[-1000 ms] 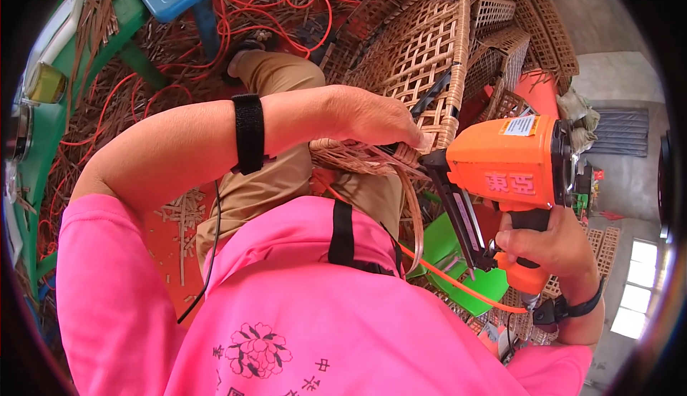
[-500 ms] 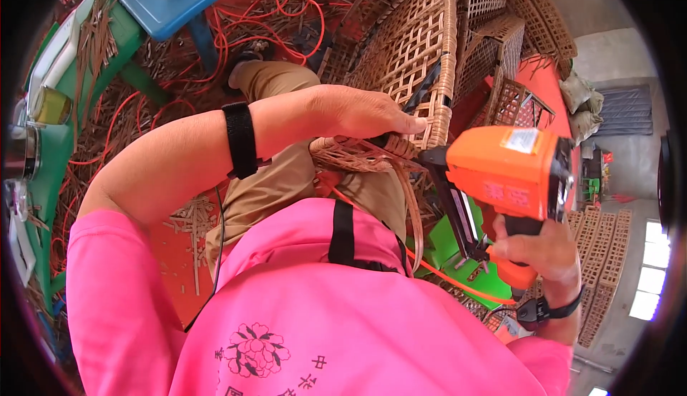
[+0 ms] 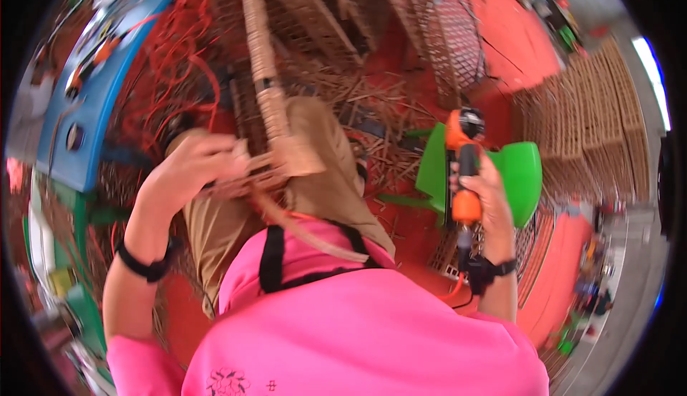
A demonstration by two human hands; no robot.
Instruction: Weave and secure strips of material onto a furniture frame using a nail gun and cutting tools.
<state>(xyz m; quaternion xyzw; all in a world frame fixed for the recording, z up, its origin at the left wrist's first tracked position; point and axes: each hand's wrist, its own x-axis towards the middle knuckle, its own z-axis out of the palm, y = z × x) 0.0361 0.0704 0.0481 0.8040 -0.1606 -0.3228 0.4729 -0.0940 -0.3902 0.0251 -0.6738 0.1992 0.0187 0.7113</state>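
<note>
My right hand (image 3: 492, 190) is wrapped around the dark grip of an orange nail gun (image 3: 466, 206), held over a green plastic chair. A woven wicker piece with a thick wrapped rim (image 3: 273, 110) stands between my knees, its near corner close to my lap. Just left of that corner is my left hand (image 3: 197, 170), fingers bent and their tips drawn together. Blur hides what they pinch. A loose pale strip (image 3: 315, 238) curves from the corner across my lap.
The green chair (image 3: 519, 181) stands at the right. Stacked woven panels (image 3: 583, 124) are behind it, with more wicker pieces (image 3: 451, 38) at the far side. At left is a blue table (image 3: 79, 128) with tools and a tape roll. Red hose (image 3: 182, 60) and strip scraps (image 3: 379, 110) litter the floor.
The nail gun has moved away from the wicker corner, down over the green chair. My left hand has left the rim top for the corner's left side. My view has swung right.
</note>
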